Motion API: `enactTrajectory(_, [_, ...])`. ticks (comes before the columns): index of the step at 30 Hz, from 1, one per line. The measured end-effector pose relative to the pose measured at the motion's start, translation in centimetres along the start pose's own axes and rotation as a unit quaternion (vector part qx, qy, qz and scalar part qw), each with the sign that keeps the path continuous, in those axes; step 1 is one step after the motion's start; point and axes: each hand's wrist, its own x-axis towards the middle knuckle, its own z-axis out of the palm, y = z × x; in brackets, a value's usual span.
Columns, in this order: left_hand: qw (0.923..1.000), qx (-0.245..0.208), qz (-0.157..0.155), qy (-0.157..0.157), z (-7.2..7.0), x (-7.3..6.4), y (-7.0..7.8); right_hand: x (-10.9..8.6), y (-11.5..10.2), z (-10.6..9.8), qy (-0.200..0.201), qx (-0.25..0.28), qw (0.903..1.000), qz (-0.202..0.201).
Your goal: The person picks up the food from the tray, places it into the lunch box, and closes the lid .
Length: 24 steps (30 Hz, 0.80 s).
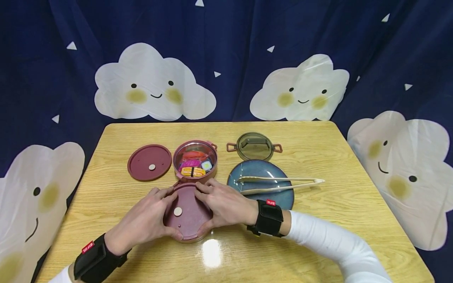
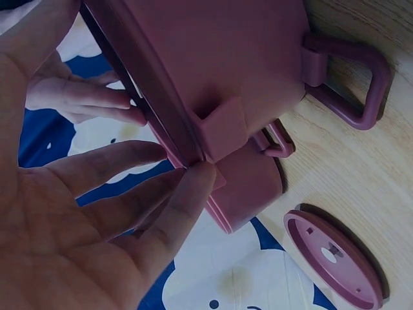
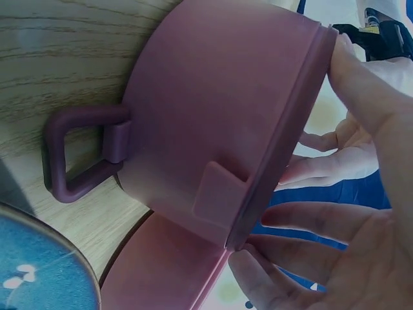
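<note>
A round maroon lid [image 1: 191,208] with a pale round button covers a maroon pot [image 3: 193,110] near the table's front. On the lid's left edge, my left hand [image 1: 141,216] grips with thumb near and fingers far. My right hand [image 1: 226,204] grips the right edge the same way. Both wrist views show fingertips at the lid's rim, above the side tab and a loop handle [image 2: 355,81]. Right behind stands a second maroon pot [image 1: 174,161], uncovered, with several toy sushi pieces [image 1: 192,171] inside.
Another maroon lid [image 1: 141,159] lies at the left, beside the uncovered pot. At the right, a blue plate [image 1: 262,169] bears wooden tongs [image 1: 319,181] that stick out past its rim. Behind the plate is a small pot with a dark see-through lid [image 1: 254,151].
</note>
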Motion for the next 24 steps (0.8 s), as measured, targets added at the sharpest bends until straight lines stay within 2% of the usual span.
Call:
enactTrajectory(7, [0.9995,0.027,0.011,0.011,0.22,-0.24,0.04,-0.29,-0.15,0.11,0.006,-0.012,0.9999,-0.002])
enactTrajectory(17, [0.9984,0.040,0.031,0.025,0.61,-0.87,0.00,-0.42,-0.29,0.30,0.013,-0.030,0.9993,-0.020])
enactTrajectory(24, [0.9959,0.060,0.055,0.038,0.77,-0.89,-0.03,-0.53,-0.18,0.46,0.018,-0.039,0.9988,-0.025])
